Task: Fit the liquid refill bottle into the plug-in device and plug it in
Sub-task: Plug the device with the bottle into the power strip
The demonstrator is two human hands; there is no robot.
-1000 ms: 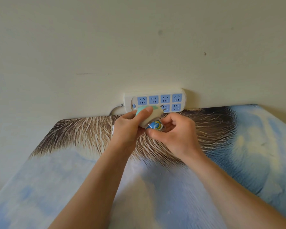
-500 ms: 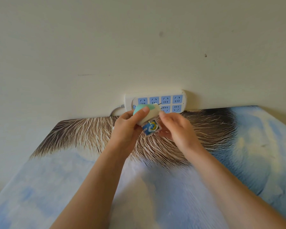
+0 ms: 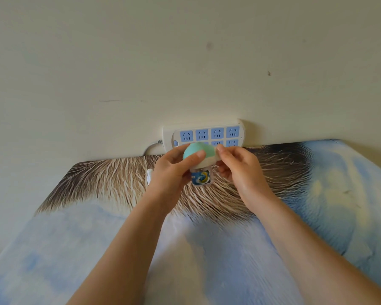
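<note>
The plug-in device (image 3: 204, 156) has a teal dome top and a cream body. A small clear refill bottle (image 3: 201, 177) with a blue label hangs upright from its underside. My left hand (image 3: 172, 170) grips the device from the left, thumb across the teal top. My right hand (image 3: 240, 167) touches the device's right side with its fingertips. Both are held just in front of the lower row of a white power strip (image 3: 204, 135) with blue sockets, mounted on the wall. The plug pins are hidden.
A cream wall (image 3: 185, 62) rises behind the strip. The strip's white cord (image 3: 153, 146) runs off to the left. Below lies a bed cover (image 3: 207, 249) printed in blue, white and brown. A small white object (image 3: 149, 175) peeks out left of my left hand.
The device has turned from tilted to upright, bottle now hanging straight below. My right hand left the bottle and moved up to the device's right side. Both hands rose slightly toward the strip.
</note>
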